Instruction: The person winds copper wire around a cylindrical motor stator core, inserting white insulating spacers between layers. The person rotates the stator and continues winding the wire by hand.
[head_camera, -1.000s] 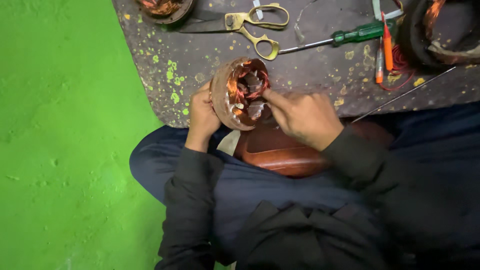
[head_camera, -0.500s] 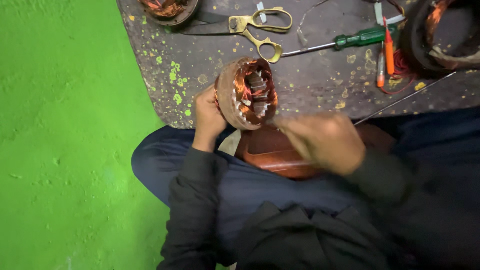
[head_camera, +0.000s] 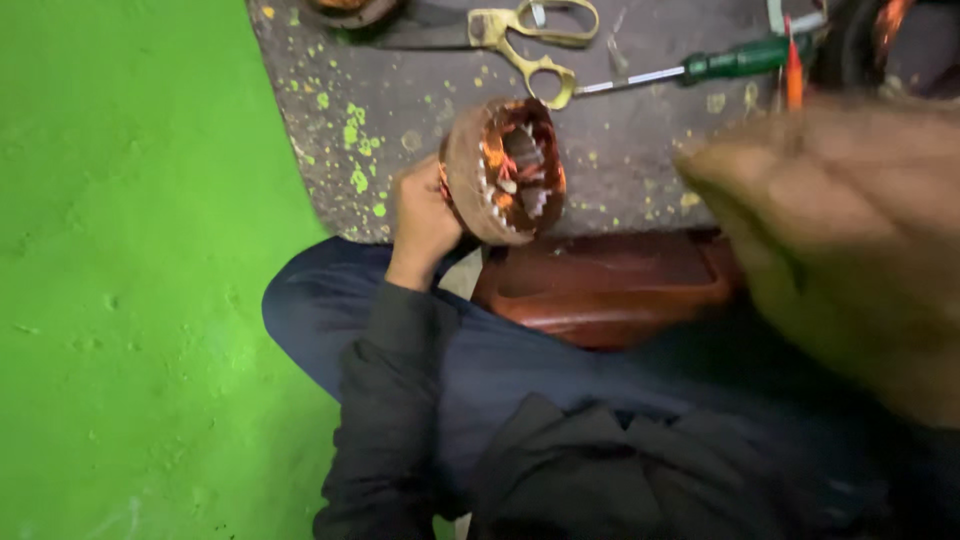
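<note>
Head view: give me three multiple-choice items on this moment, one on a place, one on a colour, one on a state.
1. Where do the scissors lie?
A. on the dark speckled mat, beyond the motor core
B. on the green floor
C. on the person's lap

2. What colour is the screwdriver handle?
A. yellow
B. green
C. red

3. How is the motor core held?
A. resting free on the mat
B. in both hands
C. in the left hand alone

Answers:
1 A, the scissors rest on the mat near the top edge, above the core.
2 B, the handle shows dark green beside the metal shaft.
3 C, the left hand closes its grip on the core's outer side, while the right hand is a blur close to the camera, apart from it.
</note>
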